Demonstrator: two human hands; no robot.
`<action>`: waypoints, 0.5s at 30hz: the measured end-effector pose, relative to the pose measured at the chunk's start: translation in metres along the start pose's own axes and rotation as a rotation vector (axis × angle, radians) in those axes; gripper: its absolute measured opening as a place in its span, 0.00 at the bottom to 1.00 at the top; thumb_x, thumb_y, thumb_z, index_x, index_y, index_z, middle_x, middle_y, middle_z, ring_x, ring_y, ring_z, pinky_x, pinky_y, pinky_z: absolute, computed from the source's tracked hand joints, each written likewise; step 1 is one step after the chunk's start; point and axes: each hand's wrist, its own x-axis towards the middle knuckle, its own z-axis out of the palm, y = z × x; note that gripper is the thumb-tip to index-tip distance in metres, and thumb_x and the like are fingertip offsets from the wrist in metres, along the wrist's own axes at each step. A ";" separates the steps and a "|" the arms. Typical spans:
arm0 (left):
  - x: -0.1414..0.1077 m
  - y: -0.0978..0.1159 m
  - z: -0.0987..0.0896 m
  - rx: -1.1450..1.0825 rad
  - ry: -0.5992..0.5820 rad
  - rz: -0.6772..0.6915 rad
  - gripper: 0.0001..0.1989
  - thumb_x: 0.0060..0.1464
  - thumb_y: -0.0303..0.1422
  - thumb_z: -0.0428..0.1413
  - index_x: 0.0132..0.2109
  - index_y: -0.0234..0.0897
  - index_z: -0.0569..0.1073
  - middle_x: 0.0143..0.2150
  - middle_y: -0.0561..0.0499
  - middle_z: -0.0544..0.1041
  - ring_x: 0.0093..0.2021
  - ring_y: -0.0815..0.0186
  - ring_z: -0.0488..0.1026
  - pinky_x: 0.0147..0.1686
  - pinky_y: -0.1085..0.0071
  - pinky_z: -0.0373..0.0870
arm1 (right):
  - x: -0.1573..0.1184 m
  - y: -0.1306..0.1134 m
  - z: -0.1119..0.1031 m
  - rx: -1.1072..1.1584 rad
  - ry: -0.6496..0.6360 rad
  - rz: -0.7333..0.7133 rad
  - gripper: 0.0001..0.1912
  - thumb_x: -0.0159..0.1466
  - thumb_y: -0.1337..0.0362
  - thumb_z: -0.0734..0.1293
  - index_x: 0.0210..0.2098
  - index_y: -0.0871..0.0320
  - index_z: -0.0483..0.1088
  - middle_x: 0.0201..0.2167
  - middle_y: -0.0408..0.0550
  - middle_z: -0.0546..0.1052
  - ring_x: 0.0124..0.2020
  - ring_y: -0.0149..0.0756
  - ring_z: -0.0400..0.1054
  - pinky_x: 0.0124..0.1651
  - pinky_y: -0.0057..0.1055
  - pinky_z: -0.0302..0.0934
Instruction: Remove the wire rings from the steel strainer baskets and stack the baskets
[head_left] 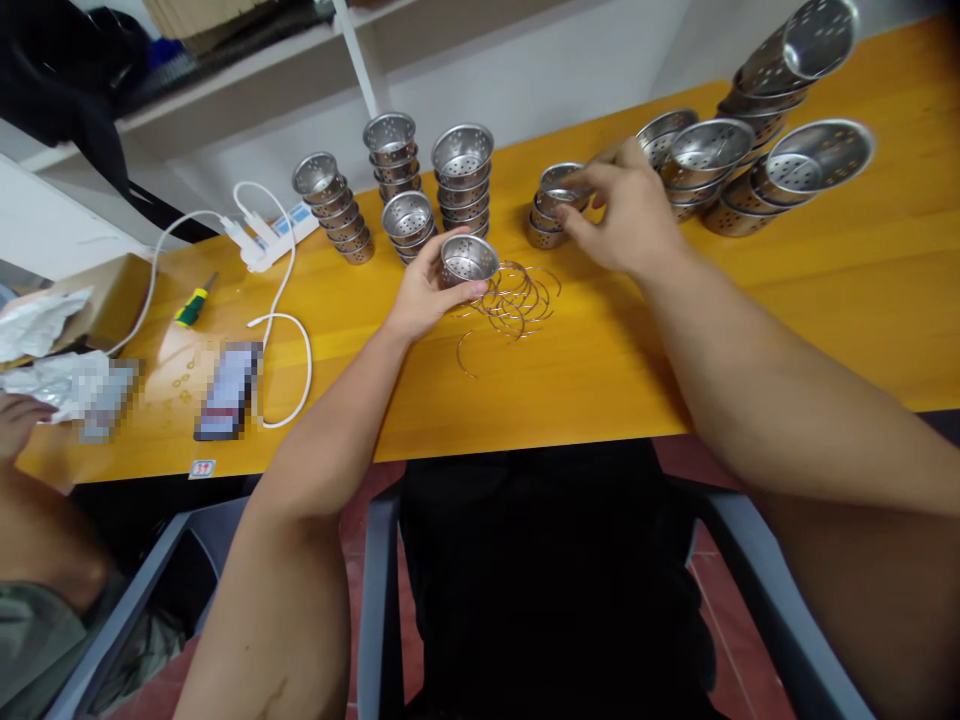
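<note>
My left hand is closed around a small perforated metal cup, held upright with its mouth toward me. Thin curved wire rings lie in a loose heap on the table just right of and below it. Further right, my right hand has thumb and fingers at the rim of another perforated cup, which tops a short stack. That hand is slightly blurred. Several taller stacks of the same cups stand behind my left hand. Larger perforated cups are stacked beyond my right hand.
On the left of the yellow table are a power strip with white cables, a green-handled screwdriver and a phone. Another person's hand rests by plastic bags. A shelf stands behind.
</note>
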 end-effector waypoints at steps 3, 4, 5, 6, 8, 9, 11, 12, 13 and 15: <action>-0.001 0.005 0.004 0.010 -0.005 0.001 0.61 0.39 0.69 0.91 0.73 0.48 0.83 0.68 0.41 0.90 0.70 0.43 0.90 0.73 0.42 0.88 | -0.006 -0.054 -0.010 0.087 0.051 -0.157 0.22 0.77 0.61 0.83 0.69 0.56 0.91 0.65 0.69 0.83 0.61 0.56 0.76 0.66 0.52 0.75; -0.002 0.009 0.004 0.011 -0.010 -0.008 0.60 0.39 0.70 0.91 0.70 0.47 0.84 0.67 0.41 0.91 0.68 0.44 0.91 0.72 0.44 0.89 | -0.009 -0.073 -0.010 0.152 0.000 -0.227 0.18 0.79 0.60 0.80 0.66 0.54 0.91 0.63 0.66 0.84 0.59 0.55 0.77 0.64 0.52 0.75; -0.004 0.013 0.004 0.012 -0.019 -0.019 0.58 0.39 0.71 0.90 0.68 0.45 0.85 0.65 0.42 0.92 0.66 0.46 0.91 0.70 0.46 0.89 | -0.012 -0.090 -0.009 0.232 -0.114 -0.284 0.16 0.80 0.61 0.77 0.64 0.52 0.91 0.62 0.63 0.86 0.58 0.54 0.79 0.61 0.50 0.76; -0.006 0.018 0.004 0.015 -0.033 -0.029 0.55 0.41 0.74 0.89 0.64 0.44 0.87 0.61 0.43 0.92 0.63 0.47 0.92 0.68 0.48 0.90 | -0.016 -0.105 -0.006 0.314 -0.246 -0.344 0.14 0.80 0.62 0.75 0.61 0.52 0.91 0.61 0.60 0.87 0.57 0.52 0.81 0.56 0.47 0.76; -0.010 0.028 0.002 0.034 -0.059 -0.049 0.49 0.48 0.80 0.82 0.56 0.43 0.89 0.52 0.46 0.92 0.54 0.52 0.91 0.59 0.54 0.90 | -0.022 -0.127 0.002 0.423 -0.482 -0.416 0.13 0.80 0.62 0.73 0.58 0.52 0.89 0.58 0.55 0.88 0.53 0.49 0.83 0.50 0.42 0.76; -0.012 0.033 0.001 0.047 -0.071 -0.059 0.48 0.52 0.82 0.78 0.53 0.43 0.90 0.48 0.47 0.91 0.49 0.54 0.89 0.54 0.56 0.89 | -0.025 -0.133 0.006 0.462 -0.557 -0.423 0.11 0.80 0.61 0.73 0.56 0.52 0.87 0.55 0.53 0.88 0.50 0.47 0.82 0.48 0.41 0.75; -0.014 0.042 0.002 0.063 -0.093 -0.078 0.46 0.59 0.84 0.73 0.48 0.42 0.90 0.41 0.49 0.87 0.42 0.58 0.84 0.47 0.59 0.85 | -0.028 -0.137 0.010 0.511 -0.620 -0.380 0.06 0.82 0.59 0.74 0.52 0.51 0.85 0.48 0.49 0.85 0.42 0.42 0.78 0.45 0.39 0.73; -0.014 0.046 0.002 0.061 -0.108 -0.087 0.46 0.59 0.84 0.73 0.47 0.42 0.90 0.39 0.50 0.86 0.40 0.60 0.82 0.44 0.60 0.83 | -0.028 -0.136 0.010 0.524 -0.621 -0.344 0.07 0.83 0.56 0.75 0.49 0.51 0.83 0.45 0.48 0.83 0.40 0.41 0.75 0.44 0.39 0.71; -0.014 0.049 0.004 0.053 -0.128 -0.097 0.45 0.58 0.83 0.74 0.46 0.42 0.90 0.39 0.50 0.85 0.39 0.61 0.81 0.43 0.61 0.81 | -0.027 -0.135 0.008 0.532 -0.613 -0.307 0.10 0.84 0.53 0.77 0.47 0.50 0.82 0.43 0.47 0.82 0.38 0.41 0.74 0.43 0.39 0.70; -0.013 0.053 0.007 0.029 -0.173 -0.115 0.43 0.55 0.80 0.78 0.45 0.43 0.90 0.38 0.52 0.84 0.37 0.62 0.79 0.42 0.62 0.80 | -0.025 -0.132 0.004 0.543 -0.598 -0.235 0.18 0.85 0.45 0.80 0.45 0.49 0.80 0.40 0.45 0.80 0.38 0.41 0.72 0.42 0.39 0.68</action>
